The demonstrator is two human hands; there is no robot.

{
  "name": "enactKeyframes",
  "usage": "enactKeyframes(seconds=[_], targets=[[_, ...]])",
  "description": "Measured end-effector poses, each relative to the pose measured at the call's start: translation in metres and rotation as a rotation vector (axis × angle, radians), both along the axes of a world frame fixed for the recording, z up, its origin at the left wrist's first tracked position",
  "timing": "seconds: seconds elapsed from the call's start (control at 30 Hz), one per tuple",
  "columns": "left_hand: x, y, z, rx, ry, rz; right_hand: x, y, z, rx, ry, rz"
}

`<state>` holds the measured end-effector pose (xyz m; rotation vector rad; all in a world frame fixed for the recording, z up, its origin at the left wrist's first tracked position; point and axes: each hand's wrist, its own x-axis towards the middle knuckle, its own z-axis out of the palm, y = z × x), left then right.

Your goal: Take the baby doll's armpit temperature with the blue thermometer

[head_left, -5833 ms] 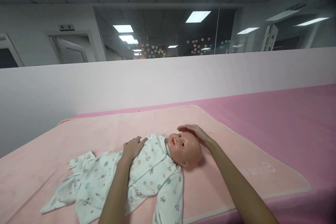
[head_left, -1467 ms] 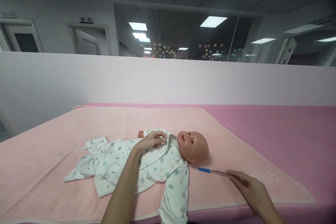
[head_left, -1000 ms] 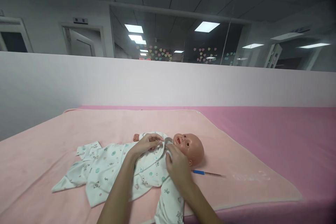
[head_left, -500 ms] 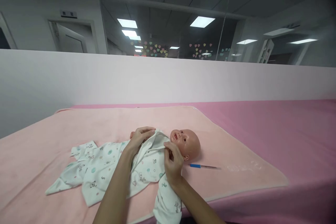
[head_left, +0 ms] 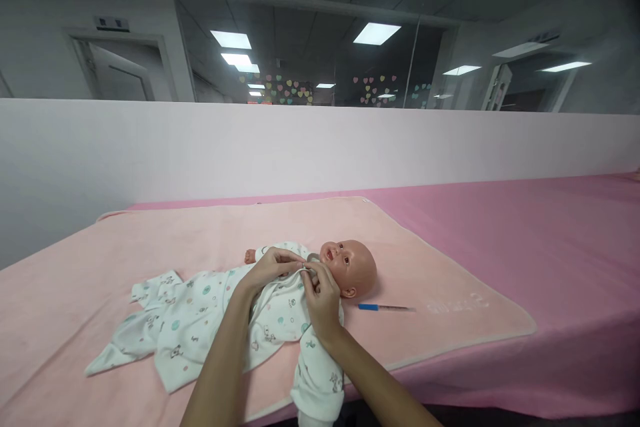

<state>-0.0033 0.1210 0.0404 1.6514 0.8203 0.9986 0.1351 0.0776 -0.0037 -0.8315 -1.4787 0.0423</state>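
A baby doll (head_left: 357, 267) lies on its back on a peach blanket (head_left: 425, 267), its head toward the right. It wears a white printed romper (head_left: 283, 320), whose legs lie flat to the left. At the chest, just below the doll's chin, my left hand (head_left: 275, 268) pinches the romper's front edge. My right hand (head_left: 323, 297) pinches the cloth at the same spot, its fingertips meeting those of the left. Exactly what the fingertips hold at the edge is too small to make out. One small doll hand (head_left: 250, 256) shows beyond my left hand.
A thin pen-like stick with a blue end (head_left: 369, 307) lies on the blanket beside the doll's head. Pink cloth (head_left: 565, 247) covers the table under the blanket. A low white partition (head_left: 320, 147) runs along the back, with windows and doors behind it.
Both hands have come together at the doll's chest, drawing the romper's front edges to one point. Before, the hands were apart and the front flap was lifted. The view has shifted slightly.
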Motion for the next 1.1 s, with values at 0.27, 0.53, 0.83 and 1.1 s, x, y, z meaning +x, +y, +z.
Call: enactKeyframes(seconds=[0.27,0.53,0.83,1.1], targets=[[-0.0032,0.0005,-0.0011,-0.007,0.028,-0.064,0.0010,-0.0009,0.0009,-0.041,0.015,0.012],[-0.0031,-0.0038,0.0042,-0.001,0.066,-0.059,-0.0005,-0.0013,0.0021,-0.011,0.009,-0.009],[-0.0009,-0.0075,0.0042,-0.109,-0.030,-0.051,-0.0005,-0.0007,-0.0009,0.007,0.006,0.013],[-0.0016,-0.0039,0.0008,-0.118,-0.089,-0.070,-0.0001,0.0012,-0.0022,-0.014,-0.014,0.025]])
